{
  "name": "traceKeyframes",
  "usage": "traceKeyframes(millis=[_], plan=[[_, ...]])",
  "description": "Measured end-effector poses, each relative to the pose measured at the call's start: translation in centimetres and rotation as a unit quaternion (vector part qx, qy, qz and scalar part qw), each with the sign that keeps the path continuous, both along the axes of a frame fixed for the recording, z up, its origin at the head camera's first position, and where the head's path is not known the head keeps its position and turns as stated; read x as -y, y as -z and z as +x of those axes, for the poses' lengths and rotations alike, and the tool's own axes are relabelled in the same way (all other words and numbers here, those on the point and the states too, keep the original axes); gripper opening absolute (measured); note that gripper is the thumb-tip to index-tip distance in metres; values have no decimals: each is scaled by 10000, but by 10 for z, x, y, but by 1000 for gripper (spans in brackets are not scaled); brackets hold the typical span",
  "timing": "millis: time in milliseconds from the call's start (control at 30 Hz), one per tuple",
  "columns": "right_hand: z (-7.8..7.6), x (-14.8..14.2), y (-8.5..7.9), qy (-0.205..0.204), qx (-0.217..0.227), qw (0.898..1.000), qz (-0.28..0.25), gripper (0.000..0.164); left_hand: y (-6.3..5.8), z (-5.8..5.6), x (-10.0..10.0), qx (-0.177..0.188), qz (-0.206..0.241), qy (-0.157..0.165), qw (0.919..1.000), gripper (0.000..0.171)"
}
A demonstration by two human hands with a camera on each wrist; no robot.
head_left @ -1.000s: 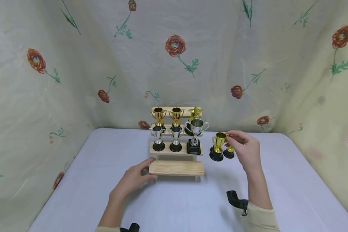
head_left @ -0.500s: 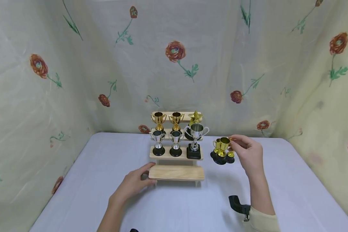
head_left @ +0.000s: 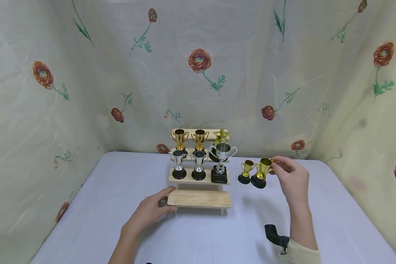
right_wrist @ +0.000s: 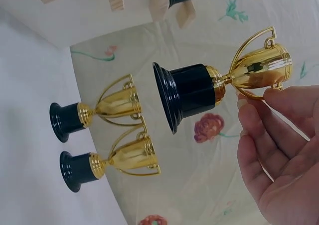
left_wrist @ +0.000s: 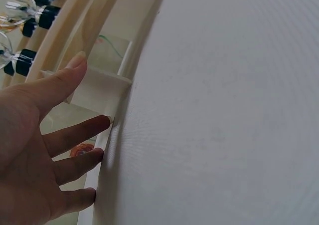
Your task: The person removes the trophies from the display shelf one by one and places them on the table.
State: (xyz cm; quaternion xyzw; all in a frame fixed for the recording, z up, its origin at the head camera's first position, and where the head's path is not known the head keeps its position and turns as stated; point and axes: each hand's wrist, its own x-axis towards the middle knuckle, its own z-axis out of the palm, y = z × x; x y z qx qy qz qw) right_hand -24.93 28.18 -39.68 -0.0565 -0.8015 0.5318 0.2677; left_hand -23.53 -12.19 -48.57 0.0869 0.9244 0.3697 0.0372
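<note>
My right hand (head_left: 292, 179) pinches one handle of a gold trophy cup (head_left: 262, 171) with a black base, tilted slightly and held off the table. In the right wrist view two similar gold cups, an upper one (right_wrist: 117, 106) and a lower one (right_wrist: 132, 155), stand on the table below it. The head view shows only one of them, the left cup (head_left: 247, 169); the held cup and hand cover the other. At the left end of the wooden tiered stand (head_left: 199, 199), my left hand (head_left: 150, 209) touches its lowest step, fingers extended and spread in the left wrist view.
Two silver cups (head_left: 178, 163) and a larger silver cup (head_left: 222, 161) stand on the middle tier. Behind them are gold cups (head_left: 179, 138) and a gold star trophy (head_left: 221, 137). The lowest step bears nothing. A floral curtain (head_left: 198, 95) surrounds the white table (head_left: 198, 238).
The right hand has carried the gold cup to the right, from in front of the left standing cup to in front of the right one. The left hand stays at the stand.
</note>
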Motion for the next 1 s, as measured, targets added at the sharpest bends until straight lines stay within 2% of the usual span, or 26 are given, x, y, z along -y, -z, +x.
traceKeyframes(millis=[267, 500, 733, 1000], plan=[[3, -14, 8, 449, 70, 9990, 24, 19, 2, 1, -1, 94, -23, 50, 9999, 67], [1, -20, 15, 626, 123, 9979, 92, 17, 1, 1, 0, 150, -46, 36, 9999, 68], [-11, -21, 14, 620, 54, 9978, 225, 17, -6, 0, 2, 198, 43, -104, 9997, 68], [-11, -33, 20, 851, 285, 9956, 259, 18, -3, 0, -2, 208, 50, -19, 9998, 68]])
